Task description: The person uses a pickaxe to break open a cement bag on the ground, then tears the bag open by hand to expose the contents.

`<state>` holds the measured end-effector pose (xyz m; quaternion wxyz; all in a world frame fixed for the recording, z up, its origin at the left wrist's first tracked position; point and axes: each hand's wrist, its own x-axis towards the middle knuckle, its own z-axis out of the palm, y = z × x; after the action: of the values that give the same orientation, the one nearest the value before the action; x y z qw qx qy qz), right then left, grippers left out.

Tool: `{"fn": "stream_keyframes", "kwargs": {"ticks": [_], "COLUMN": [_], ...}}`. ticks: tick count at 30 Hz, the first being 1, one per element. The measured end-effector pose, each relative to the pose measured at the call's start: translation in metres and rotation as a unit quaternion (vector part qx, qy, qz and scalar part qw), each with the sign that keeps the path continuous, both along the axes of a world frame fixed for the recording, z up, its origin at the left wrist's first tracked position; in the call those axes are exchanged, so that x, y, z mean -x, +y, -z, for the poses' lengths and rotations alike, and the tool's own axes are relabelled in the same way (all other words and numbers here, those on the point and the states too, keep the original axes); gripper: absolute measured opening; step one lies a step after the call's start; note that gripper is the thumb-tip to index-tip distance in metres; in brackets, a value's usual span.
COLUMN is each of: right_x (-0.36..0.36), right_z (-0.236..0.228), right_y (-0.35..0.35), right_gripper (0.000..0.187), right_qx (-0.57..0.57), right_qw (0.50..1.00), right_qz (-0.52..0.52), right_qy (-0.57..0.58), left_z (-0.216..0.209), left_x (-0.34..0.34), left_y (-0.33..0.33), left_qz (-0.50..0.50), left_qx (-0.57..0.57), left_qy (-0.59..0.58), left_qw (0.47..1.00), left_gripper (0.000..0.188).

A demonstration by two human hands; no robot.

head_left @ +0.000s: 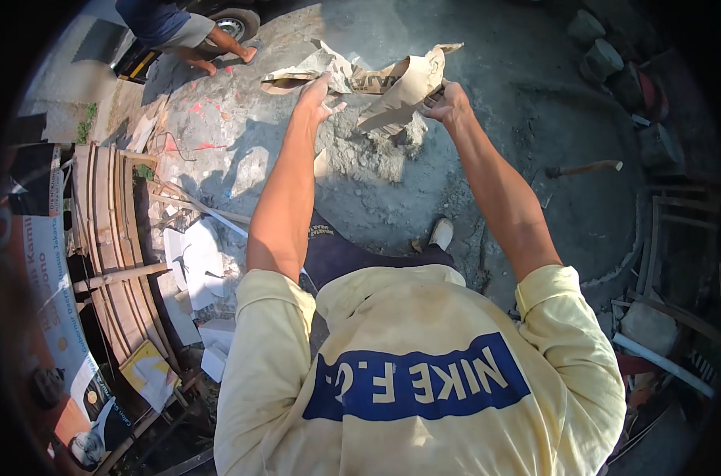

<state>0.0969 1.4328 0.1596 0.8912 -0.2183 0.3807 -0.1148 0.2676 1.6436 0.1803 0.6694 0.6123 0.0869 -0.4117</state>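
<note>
A torn brown paper sack [412,86] with dark print is stretched between my two raised hands, its edges ragged and spread wide. My left hand [319,98] grips its left end, thumb and some fingers showing. At the other end my right hand [449,101] is closed on the paper, with its fingers partly hidden behind it. Beneath the sack lies a heap of grey powdery, lumpy material [384,155] on the ground. Whether anything is still inside the sack, I cannot tell.
A tool with a wooden handle [586,168] lies at right. Buckets [602,59] stand at far right, above a white pipe [662,363]. Wooden boards [111,230] and white scraps [198,266] line the left. Another person [178,32] is near a vehicle wheel [235,30].
</note>
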Motion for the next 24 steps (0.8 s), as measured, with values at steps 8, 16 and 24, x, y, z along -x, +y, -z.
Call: {"fn": "stream_keyframes", "kwargs": {"ticks": [8, 16, 24], "right_x": [0.070, 0.123, 0.395], "right_z": [0.002, -0.067, -0.041], "right_y": [-0.008, -0.062, -0.133], "right_gripper": [0.037, 0.038, 0.036], "right_qx": [0.022, 0.508, 0.514], "right_qw": [0.993, 0.783, 0.826], "right_qz": [-0.103, -0.273, 0.112], "right_qy": [0.058, 0.232, 0.203], "left_z": [-0.009, -0.035, 0.032], "left_x": [0.089, 0.108, 0.093], "left_y": [0.030, 0.053, 0.013], "left_qz": [-0.050, 0.042, 0.064], "left_qx": [0.059, 0.125, -0.125], "left_qy": [-0.026, 0.002, -0.132], "left_qw": [0.997, 0.991, 0.981], "left_gripper": [0.045, 0.051, 0.063]}}
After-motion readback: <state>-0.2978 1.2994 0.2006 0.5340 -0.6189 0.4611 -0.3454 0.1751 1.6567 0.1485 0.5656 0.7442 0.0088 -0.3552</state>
